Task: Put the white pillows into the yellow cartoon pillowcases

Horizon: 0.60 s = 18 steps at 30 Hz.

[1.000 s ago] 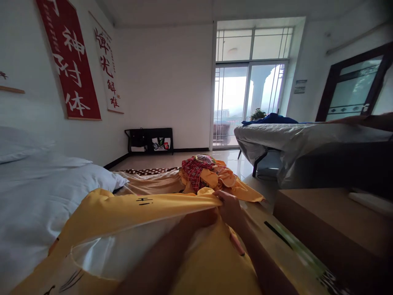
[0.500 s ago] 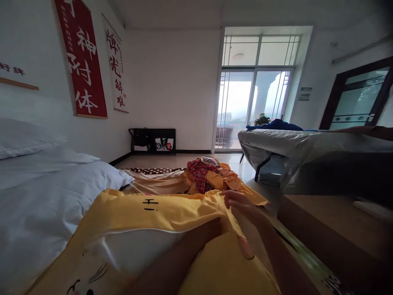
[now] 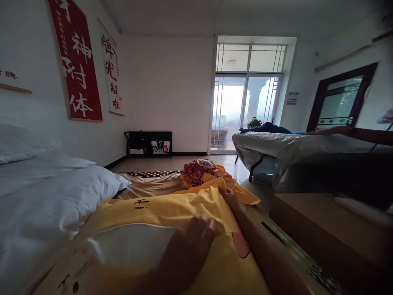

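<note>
A yellow pillowcase [image 3: 172, 207] with "Hi" lettering and a printed cartoon face lies in front of me. Through its long side opening shows a white pillow [image 3: 132, 246]. My right hand [image 3: 229, 197] has its fingers closed on the far right corner of the pillowcase. Nearer to me, my left hand [image 3: 196, 237] is above the right end of the opening, its fingers curled against the yellow cloth. The fingertips of the left hand are partly blurred. A pink patch [image 3: 241, 245] is on the case's right part.
White pillows [image 3: 92, 196] are piled at the left. Beyond the case lies a heap of yellow and red plaid cloth [image 3: 199, 174]. A cardboard box [image 3: 307, 209] stands at right, before a plastic-covered table [image 3: 276, 141] where another person's arm [image 3: 353, 131] rests.
My left hand has come out of the pillowcase's opening and is now on top of the cloth. The right hand keeps the corner, which sits slightly lower and flatter. The view has shifted a little.
</note>
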Each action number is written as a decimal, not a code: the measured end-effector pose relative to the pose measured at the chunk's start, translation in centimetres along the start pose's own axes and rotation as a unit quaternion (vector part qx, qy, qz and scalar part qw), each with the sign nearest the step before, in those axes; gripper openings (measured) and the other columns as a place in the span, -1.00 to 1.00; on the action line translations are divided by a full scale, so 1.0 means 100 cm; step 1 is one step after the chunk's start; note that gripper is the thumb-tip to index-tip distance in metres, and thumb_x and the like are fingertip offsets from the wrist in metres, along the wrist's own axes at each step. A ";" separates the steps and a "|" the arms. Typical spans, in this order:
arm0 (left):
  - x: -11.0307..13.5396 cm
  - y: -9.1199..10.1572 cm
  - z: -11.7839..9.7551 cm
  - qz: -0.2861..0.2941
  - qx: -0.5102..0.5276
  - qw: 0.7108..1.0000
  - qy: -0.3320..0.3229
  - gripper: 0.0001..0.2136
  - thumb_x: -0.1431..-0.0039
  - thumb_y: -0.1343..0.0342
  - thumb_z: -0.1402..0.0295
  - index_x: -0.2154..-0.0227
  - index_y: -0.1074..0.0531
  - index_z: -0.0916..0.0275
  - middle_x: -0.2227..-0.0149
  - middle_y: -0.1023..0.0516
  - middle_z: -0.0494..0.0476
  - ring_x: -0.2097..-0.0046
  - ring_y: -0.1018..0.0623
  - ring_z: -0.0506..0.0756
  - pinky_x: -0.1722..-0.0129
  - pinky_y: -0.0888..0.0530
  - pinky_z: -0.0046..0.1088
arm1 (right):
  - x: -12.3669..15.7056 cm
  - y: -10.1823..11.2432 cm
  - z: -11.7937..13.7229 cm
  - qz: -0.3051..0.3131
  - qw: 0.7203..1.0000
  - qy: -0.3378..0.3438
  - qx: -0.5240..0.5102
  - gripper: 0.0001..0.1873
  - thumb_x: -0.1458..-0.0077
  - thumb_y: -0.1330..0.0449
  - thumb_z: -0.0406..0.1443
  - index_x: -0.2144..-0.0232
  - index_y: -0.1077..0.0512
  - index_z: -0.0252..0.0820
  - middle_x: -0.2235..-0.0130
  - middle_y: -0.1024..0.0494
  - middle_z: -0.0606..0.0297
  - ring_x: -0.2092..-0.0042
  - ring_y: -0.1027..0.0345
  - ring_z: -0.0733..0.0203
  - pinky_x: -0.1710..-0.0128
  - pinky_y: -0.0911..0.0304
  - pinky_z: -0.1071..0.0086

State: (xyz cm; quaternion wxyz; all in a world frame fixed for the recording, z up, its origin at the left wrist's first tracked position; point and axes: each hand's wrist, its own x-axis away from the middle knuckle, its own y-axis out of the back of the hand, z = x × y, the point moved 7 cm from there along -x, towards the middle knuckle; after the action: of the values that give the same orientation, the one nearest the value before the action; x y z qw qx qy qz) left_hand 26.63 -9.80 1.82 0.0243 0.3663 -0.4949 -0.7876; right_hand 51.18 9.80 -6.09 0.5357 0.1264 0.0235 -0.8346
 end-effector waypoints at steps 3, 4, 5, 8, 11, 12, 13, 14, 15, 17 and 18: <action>-0.012 0.014 0.014 -0.043 -0.100 0.994 -0.022 -0.61 -0.30 0.18 0.48 -0.17 -0.23 0.24 -0.13 -0.35 0.32 -0.16 -0.34 0.24 -0.04 -0.37 -0.15 | 0.005 0.002 0.021 -0.022 0.999 0.026 0.009 -0.51 0.21 -0.18 0.01 0.31 -0.45 -0.23 0.27 -0.57 0.12 0.24 -0.40 0.08 0.32 -0.29 0.35; -0.017 0.007 0.017 -0.006 -0.104 0.993 -0.053 -0.67 -0.30 0.16 0.47 -0.06 -0.34 0.27 -0.06 -0.42 0.31 -0.09 -0.40 0.22 0.00 -0.38 -0.17 | 0.007 0.003 0.027 -0.022 0.999 0.028 0.012 -0.53 0.21 -0.19 0.00 0.33 -0.46 -0.23 0.28 -0.57 0.12 0.25 -0.40 0.09 0.33 -0.29 0.35; -0.019 0.000 0.019 0.034 -0.096 0.991 -0.088 -0.74 -0.30 0.13 0.46 0.08 -0.42 0.30 0.04 -0.48 0.28 0.00 -0.45 0.19 0.06 -0.41 -0.22 | 0.008 0.005 0.033 -0.020 0.999 0.028 0.014 -0.56 0.21 -0.19 -0.01 0.36 -0.46 -0.23 0.30 -0.57 0.13 0.27 -0.40 0.09 0.35 -0.29 0.35; -0.012 -0.008 0.013 0.069 -0.061 0.978 -0.188 -0.82 -0.29 0.07 0.44 0.35 -0.43 0.30 0.32 -0.49 0.15 0.26 -0.48 0.10 0.28 -0.42 -0.36 | 0.010 0.018 0.049 -0.016 1.000 0.019 0.018 -0.62 0.24 -0.23 -0.05 0.44 -0.45 -0.24 0.42 -0.55 0.16 0.39 -0.38 0.12 0.43 -0.28 0.35; 0.005 0.003 0.004 0.031 -0.058 0.974 -0.218 -0.79 -0.30 0.08 0.42 0.41 -0.40 0.30 0.41 -0.45 0.12 0.35 -0.45 0.10 0.39 -0.37 -0.37 | 0.014 0.025 0.062 -0.021 0.999 0.019 0.029 -0.63 0.19 -0.21 -0.06 0.43 -0.44 -0.26 0.48 -0.52 0.19 0.45 -0.36 0.16 0.45 -0.28 0.35; 0.010 0.006 0.002 0.028 -0.061 0.973 -0.219 -0.78 -0.30 0.08 0.41 0.43 -0.40 0.29 0.44 -0.44 0.11 0.37 -0.45 0.09 0.41 -0.35 -0.37 | 0.016 0.022 0.066 -0.018 0.999 0.022 0.036 -0.62 0.14 -0.19 -0.05 0.41 -0.45 -0.26 0.48 -0.52 0.19 0.45 -0.36 0.17 0.45 -0.28 0.35; 0.014 0.009 0.001 0.026 -0.066 0.974 -0.217 -0.77 -0.30 0.08 0.41 0.45 -0.39 0.29 0.45 -0.44 0.11 0.38 -0.44 0.09 0.43 -0.34 -0.37 | 0.018 0.017 0.070 -0.011 0.999 0.026 0.044 -0.61 0.09 -0.16 -0.04 0.39 -0.45 -0.27 0.46 -0.52 0.19 0.44 -0.37 0.17 0.44 -0.29 0.35; 0.017 0.010 0.002 0.027 -0.071 0.974 -0.212 -0.77 -0.29 0.08 0.41 0.45 -0.39 0.28 0.45 -0.44 0.11 0.39 -0.44 0.09 0.44 -0.33 -0.36 | 0.021 0.010 0.075 0.000 0.998 0.030 0.054 -0.60 0.04 -0.13 -0.03 0.38 -0.45 -0.27 0.45 -0.53 0.18 0.43 -0.37 0.18 0.43 -0.29 0.35; 0.018 0.011 0.003 0.028 -0.074 0.975 -0.207 -0.79 -0.29 0.07 0.40 0.44 -0.39 0.28 0.45 -0.44 0.11 0.39 -0.44 0.10 0.44 -0.32 -0.36 | 0.023 0.001 0.079 0.014 0.997 0.035 0.067 -0.60 0.00 -0.11 -0.03 0.38 -0.46 -0.28 0.44 -0.53 0.17 0.43 -0.37 0.19 0.42 -0.29 0.35; 0.020 0.009 0.006 0.037 -0.074 0.977 -0.197 -0.84 -0.26 0.02 0.40 0.40 -0.40 0.27 0.40 -0.46 0.11 0.34 -0.45 0.11 0.40 -0.34 -0.34 | 0.027 -0.017 0.092 0.039 0.993 0.049 0.101 -0.62 -0.02 -0.13 -0.04 0.41 -0.46 -0.27 0.46 -0.52 0.16 0.41 -0.37 0.19 0.39 -0.28 0.35; 0.020 0.005 0.008 0.050 -0.072 0.978 -0.189 -0.87 -0.25 -0.01 0.39 0.39 -0.41 0.27 0.38 -0.47 0.12 0.30 -0.46 0.12 0.38 -0.36 -0.34 | 0.028 -0.024 0.100 0.041 0.990 0.060 0.123 -0.65 0.00 -0.17 -0.06 0.45 -0.46 -0.26 0.47 -0.51 0.17 0.40 -0.37 0.19 0.37 -0.27 0.35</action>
State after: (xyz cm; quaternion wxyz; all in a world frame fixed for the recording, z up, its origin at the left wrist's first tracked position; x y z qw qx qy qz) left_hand 24.53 -10.18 1.30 -0.0040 0.1829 -0.4504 -0.8739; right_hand 46.07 6.56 2.74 0.5478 0.2420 -0.0522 -0.7992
